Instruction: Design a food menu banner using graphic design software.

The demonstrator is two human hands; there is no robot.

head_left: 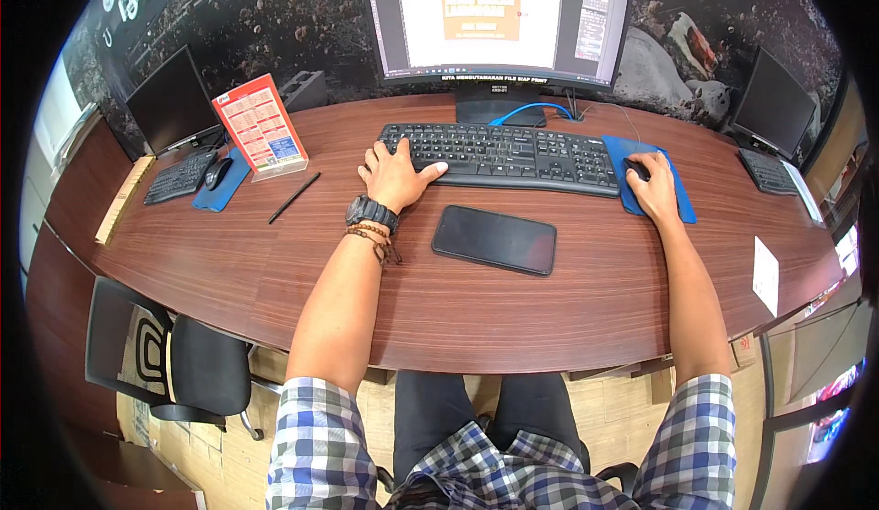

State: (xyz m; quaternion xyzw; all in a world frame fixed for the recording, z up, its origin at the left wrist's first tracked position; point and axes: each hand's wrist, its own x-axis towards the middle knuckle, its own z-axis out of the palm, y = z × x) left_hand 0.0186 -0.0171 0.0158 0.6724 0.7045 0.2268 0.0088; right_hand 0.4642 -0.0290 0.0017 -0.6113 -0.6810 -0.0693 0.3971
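My left hand [394, 178] rests on the left end of a black keyboard [513, 156], fingers spread over the keys and thumb along its front edge. A black watch and brown bead bracelets circle that wrist. At the keyboard's right, my right hand [655, 187] is curved over a black computer mouse [635, 170] on a blue mouse pad [679, 200]. Behind the keyboard a monitor [499, 78] shows a design window with an orange rectangle on a white page. A dark-screened smartphone [495, 240] lies on the desk between my forearms.
On the wooden desk [513, 327], a black pen [294, 198] and a red-and-white card stand [264, 125] are at left. Further left are another monitor [174, 103], keyboard [180, 177] and mouse [218, 174]. A white card [765, 276] lies right. A black chair [211, 363] stands lower left.
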